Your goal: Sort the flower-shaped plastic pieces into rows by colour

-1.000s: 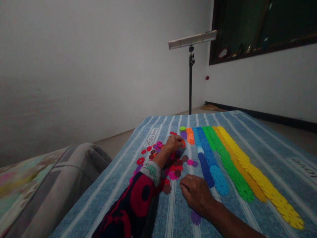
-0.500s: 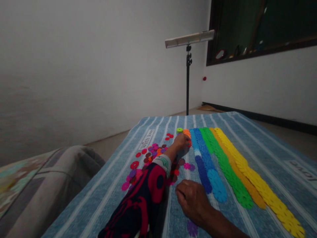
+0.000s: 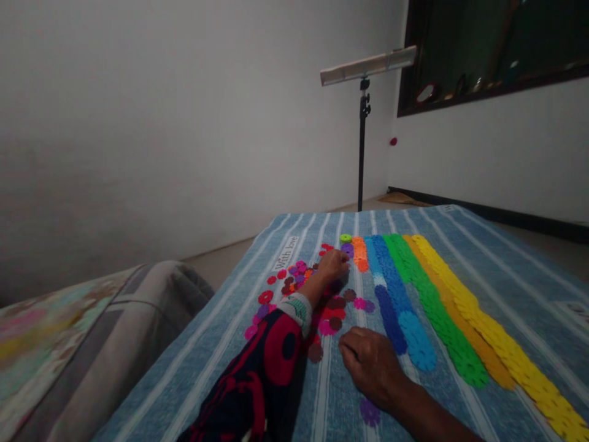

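Note:
My left hand [image 3: 333, 265] reaches far out over a striped blue cloth [image 3: 506, 258], its fingers curled down beside the purple discs [image 3: 348, 250] and the short orange row [image 3: 360, 254]; what it holds, if anything, I cannot make out. My right hand [image 3: 372, 362] rests knuckles-up on the cloth, fingers bent under, near the blue row [image 3: 399, 310]. Long rows of green discs [image 3: 432, 301] and yellow discs [image 3: 497, 341] run beside the blue. Loose red, pink and brown discs [image 3: 294, 285] lie scattered around my left forearm.
A light bar on a black stand [image 3: 362, 135] rises behind the cloth's far edge. A dark window [image 3: 497, 43] is at the upper right. Grey and patterned bedding [image 3: 92, 344] lies to the left. One purple disc [image 3: 369, 412] sits by my right wrist.
My left hand drew back a little from the orange row toward the purple discs. The right hand stays resting; the view shifted slightly.

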`<state>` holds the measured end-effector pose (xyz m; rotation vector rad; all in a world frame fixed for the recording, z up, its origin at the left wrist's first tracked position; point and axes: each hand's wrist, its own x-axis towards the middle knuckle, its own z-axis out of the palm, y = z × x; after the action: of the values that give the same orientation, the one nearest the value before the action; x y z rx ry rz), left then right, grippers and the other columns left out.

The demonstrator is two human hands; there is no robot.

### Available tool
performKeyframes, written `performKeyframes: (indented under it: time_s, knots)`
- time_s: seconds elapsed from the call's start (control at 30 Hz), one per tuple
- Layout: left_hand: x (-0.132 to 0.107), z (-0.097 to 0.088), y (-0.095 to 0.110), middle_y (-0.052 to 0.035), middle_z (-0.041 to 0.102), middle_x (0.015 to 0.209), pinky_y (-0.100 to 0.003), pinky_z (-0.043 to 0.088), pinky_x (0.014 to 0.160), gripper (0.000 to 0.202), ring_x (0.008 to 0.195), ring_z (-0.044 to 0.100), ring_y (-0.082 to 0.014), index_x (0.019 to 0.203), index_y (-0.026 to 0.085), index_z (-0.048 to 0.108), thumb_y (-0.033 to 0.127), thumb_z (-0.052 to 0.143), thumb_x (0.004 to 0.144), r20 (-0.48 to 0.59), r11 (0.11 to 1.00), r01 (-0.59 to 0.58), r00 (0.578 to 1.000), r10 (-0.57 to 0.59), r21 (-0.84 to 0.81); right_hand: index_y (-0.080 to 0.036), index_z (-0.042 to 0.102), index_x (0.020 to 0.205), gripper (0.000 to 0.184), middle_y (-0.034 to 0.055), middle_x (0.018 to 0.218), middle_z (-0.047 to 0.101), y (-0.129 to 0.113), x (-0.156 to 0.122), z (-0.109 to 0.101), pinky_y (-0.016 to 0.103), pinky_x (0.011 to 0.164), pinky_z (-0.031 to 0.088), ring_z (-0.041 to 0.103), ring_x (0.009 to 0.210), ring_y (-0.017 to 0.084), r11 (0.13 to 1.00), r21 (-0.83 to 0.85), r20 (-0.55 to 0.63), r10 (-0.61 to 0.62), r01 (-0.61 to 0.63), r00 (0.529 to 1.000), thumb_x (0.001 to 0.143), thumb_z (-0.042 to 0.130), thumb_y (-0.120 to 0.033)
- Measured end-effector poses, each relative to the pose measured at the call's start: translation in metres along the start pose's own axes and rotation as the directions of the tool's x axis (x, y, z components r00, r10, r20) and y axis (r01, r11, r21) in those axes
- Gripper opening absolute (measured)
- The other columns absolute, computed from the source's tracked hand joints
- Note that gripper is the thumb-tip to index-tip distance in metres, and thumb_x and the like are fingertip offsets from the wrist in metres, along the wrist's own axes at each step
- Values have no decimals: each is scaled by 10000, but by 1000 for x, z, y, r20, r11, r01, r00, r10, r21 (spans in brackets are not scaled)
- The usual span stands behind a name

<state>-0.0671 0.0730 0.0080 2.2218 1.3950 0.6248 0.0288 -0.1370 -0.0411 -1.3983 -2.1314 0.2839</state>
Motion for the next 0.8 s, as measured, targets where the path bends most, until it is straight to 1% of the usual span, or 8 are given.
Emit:
performKeyframes:
  time_s: [0.1, 0.17, 0.3, 0.4, 0.5, 0.57, 0.7, 0.8]
  knots:
    - [-22, -19, -20, -56, 696, 730, -257, 454, 725, 150, 774, 626, -191, 758, 149, 755, 140, 622, 689, -46, 990, -4, 999, 11, 144, -198, 657, 727, 229, 15, 759, 664, 2, -1, 0, 256, 665, 345, 605, 722, 143, 1000, 14, 13, 9, -9, 1000, 875, 496, -130]
    - [-37, -36, -35, -54, 701, 727, -253, 448, 704, 171, 728, 621, -174, 772, 150, 766, 152, 605, 713, -59, 981, 32, 998, -21, 193, -198, 665, 736, 228, 18, 779, 671, 2, -1, 0, 257, 672, 348, 608, 737, 146, 1000, 22, 21, 13, -13, 1000, 878, 497, -133]
    - [-67, -73, -63, -16, 684, 653, -233, 436, 664, 203, 678, 603, -152, 774, 158, 775, 128, 598, 681, -64, 961, 170, 985, -160, 219, -197, 674, 751, 236, 24, 793, 677, 3, -2, 1, 264, 676, 347, 615, 746, 155, 1000, 12, 33, 16, -17, 999, 887, 489, -143]
    - [-86, -90, -78, -9, 681, 632, -226, 432, 647, 213, 666, 602, -149, 762, 150, 774, 109, 594, 655, -56, 940, 264, 965, -258, 215, -199, 676, 753, 243, 22, 788, 676, 5, -3, 2, 263, 672, 345, 615, 745, 157, 1000, 9, 34, 14, -15, 999, 895, 482, -162]
    - [-101, -95, -86, -31, 723, 718, -227, 440, 665, 222, 727, 632, -163, 800, 146, 779, 117, 613, 657, -54, 940, 303, 953, -298, 158, -198, 671, 746, 253, 18, 775, 670, 6, -3, 2, 262, 667, 341, 612, 739, 154, 1000, 6, 29, 3, -3, 1000, 896, 471, -162]
    - [-107, -94, -87, -37, 730, 740, -228, 439, 673, 208, 753, 639, -170, 800, 150, 780, 135, 627, 660, -62, 946, 296, 955, -291, 133, -196, 669, 744, 250, 18, 773, 667, 7, -3, 2, 262, 664, 340, 611, 734, 154, 1000, -2, 23, -3, 3, 1000, 893, 471, -163]
    - [-110, -90, -80, -20, 668, 636, -229, 395, 623, 150, 657, 592, -153, 694, 158, 757, 175, 608, 691, -33, 955, 215, 976, -213, 203, -195, 667, 737, 256, 18, 757, 659, 7, -4, 1, 263, 658, 338, 612, 730, 157, 1000, -13, 24, -7, 7, 1000, 892, 466, -158]
    - [-108, -89, -74, -1, 588, 544, -237, 359, 586, 152, 567, 527, -136, 630, 155, 728, 198, 596, 692, 13, 936, 193, 978, -206, 295, -195, 668, 738, 257, 19, 755, 658, 6, -4, 0, 262, 658, 340, 613, 729, 159, 1000, -11, 19, -9, 9, 1000, 894, 466, -159]
